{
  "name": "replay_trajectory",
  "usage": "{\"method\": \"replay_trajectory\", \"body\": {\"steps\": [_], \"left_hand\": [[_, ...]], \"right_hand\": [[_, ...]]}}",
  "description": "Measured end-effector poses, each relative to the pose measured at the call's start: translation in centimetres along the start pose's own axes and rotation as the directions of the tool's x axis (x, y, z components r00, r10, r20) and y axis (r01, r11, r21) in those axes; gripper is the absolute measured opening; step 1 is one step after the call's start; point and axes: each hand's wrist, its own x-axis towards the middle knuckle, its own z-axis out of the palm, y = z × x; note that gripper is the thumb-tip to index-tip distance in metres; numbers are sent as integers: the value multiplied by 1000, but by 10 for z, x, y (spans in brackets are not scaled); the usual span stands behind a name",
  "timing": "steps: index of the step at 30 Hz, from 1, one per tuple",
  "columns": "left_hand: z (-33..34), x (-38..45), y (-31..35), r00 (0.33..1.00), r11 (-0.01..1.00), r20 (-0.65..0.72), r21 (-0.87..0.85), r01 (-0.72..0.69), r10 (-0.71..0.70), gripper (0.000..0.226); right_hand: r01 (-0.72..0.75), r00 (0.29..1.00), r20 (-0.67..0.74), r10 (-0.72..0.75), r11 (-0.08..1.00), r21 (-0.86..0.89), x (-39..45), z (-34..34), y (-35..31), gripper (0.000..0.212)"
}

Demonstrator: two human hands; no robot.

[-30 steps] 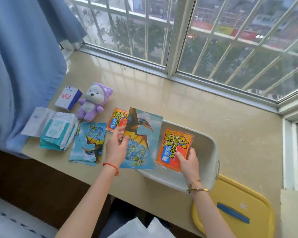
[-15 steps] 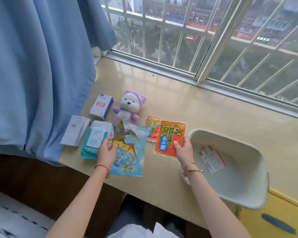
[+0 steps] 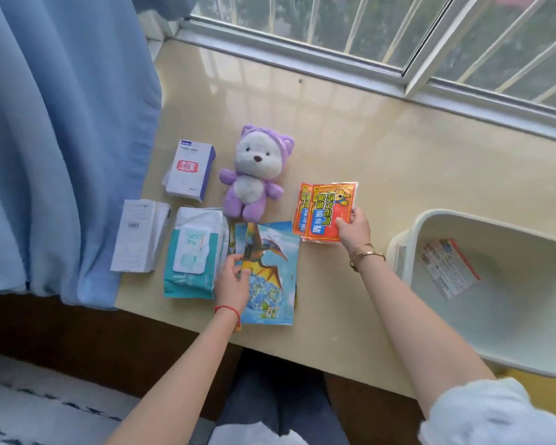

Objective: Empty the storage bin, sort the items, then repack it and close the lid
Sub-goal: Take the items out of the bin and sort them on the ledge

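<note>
Right hand (image 3: 352, 231) grip pinches orange packet (image 3: 329, 211) at lower right corner, atop second packet. Left hand (image 3: 233, 284) grip holds dinosaur sheet (image 3: 272, 277) by left edge, near bench (image 3: 350, 149) front edge. Storage bin (image 3: 408, 226) right; bare bench between.

Two orange foil heat-patch packets (image 3: 326, 213) lie overlapped, one atop the other. Two glossy dinosaur picture packs (image 3: 270, 274) are stacked, only an edge of the lower one showing. One purple plush bear (image 3: 254, 175). One teal pack of wet wipes (image 3: 193, 255). Two white cardboard boxes: one with a purple side (image 3: 190, 170), one plain (image 3: 137, 236). One white plastic storage bin (image 3: 408, 232) holds one printed flat packet (image 3: 448, 268). Two hands.
</note>
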Motion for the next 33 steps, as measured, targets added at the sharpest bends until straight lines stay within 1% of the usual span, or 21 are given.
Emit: {"method": "replay_trajectory", "body": {"steps": [3,5,9,12,15,17,20,23,25,28,31,33], "left_hand": [[9,10,-13,1000,1000,-21,10,0,0,31],[13,14,-19,1000,999,-27,34,-7,8,32],[15,9,-24,995,988,-28,127,-89,94,42],[10,4,-23,983,966,-43,197,-167,179,49],[0,-7,-16,967,918,-29,321,-233,255,45],[-9,-18,-8,948,866,4,406,-292,317,41],[-21,-37,13,899,771,79,485,-412,431,34],[-25,-54,40,828,686,173,483,-544,534,30],[-22,-66,58,770,633,224,458,-624,598,28],[-5,-84,83,693,561,271,428,-709,668,28],[23,-107,108,631,497,285,422,-758,722,26],[47,-123,123,597,465,296,412,-784,746,32]], "right_hand": [[-9,1000,-1,9,999,-50,26,14,16,26],[-10,1000,4,10,995,-99,27,20,17,29],[31,999,-9,-34,973,-231,25,21,15,39],[116,992,-14,-127,943,-313,20,16,14,46],[219,966,-26,-256,873,-436,2,2,10,47],[298,935,-34,-353,833,-467,-19,-14,7,45],[401,869,-83,-487,793,-459,-59,-48,12,41],[474,798,-115,-591,734,-485,-93,-91,25,36],[492,765,-149,-627,718,-493,-112,-123,35,34],[453,761,-212,-614,736,-503,-128,-172,54,32],[387,782,-255,-569,763,-517,-128,-221,76,34],[348,805,-258,-534,778,-524,-122,-252,90,36]]}}
